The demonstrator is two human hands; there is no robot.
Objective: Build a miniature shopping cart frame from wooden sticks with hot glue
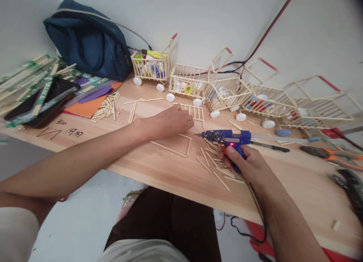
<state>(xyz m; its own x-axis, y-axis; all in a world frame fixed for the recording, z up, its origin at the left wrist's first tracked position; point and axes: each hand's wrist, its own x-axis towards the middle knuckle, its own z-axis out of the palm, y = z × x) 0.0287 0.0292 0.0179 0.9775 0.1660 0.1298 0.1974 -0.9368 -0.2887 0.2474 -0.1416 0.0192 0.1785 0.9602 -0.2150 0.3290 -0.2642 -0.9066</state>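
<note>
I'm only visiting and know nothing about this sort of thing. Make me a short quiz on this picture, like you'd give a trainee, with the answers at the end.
1. What is the right hand holding?
2. True or false: the bag stands at the right end of the table.
3. Fill in the blank: the pliers lying at the right have ____ handles.

Key:
1. A blue glue gun.
2. False; it is at the back left.
3. Orange.
</note>
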